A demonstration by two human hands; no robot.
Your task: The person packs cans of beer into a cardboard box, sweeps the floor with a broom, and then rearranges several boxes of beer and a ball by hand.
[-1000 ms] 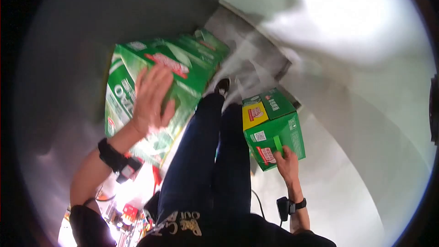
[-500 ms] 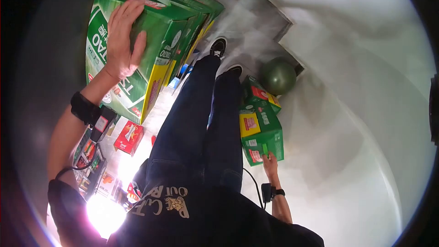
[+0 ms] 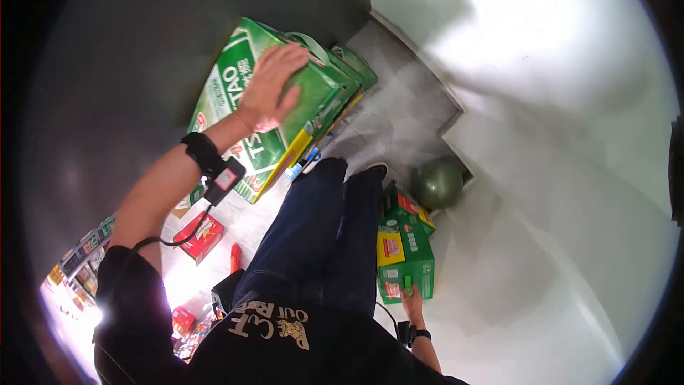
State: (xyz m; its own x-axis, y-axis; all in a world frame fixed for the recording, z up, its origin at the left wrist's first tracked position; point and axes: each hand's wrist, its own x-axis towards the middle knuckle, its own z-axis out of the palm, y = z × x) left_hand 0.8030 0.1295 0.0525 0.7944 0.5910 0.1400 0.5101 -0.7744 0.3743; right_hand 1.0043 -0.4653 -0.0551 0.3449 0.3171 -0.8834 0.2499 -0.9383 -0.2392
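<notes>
Grey, smooth floor (image 3: pixel 407 117) meets pale walls in a narrow corner. At eleven o'clock our left hand (image 3: pixel 273 85) lies flat, fingers draped over the top edge of a large glossy green cardboard carton (image 3: pixel 226 93) lettered "TAO" in white. At five o'clock our right hand (image 3: pixel 410 304) is clenched on the handle of a smaller green carton (image 3: pixel 410 271) with yellow and red labels. A dark green ball (image 3: pixel 437 183) sits at three o'clock.

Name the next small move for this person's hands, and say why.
Probably set the small green carton down beside the legs: the right hand grips its top handle, while the left hand lies flat on the large green carton, seemingly steadying it.
</notes>
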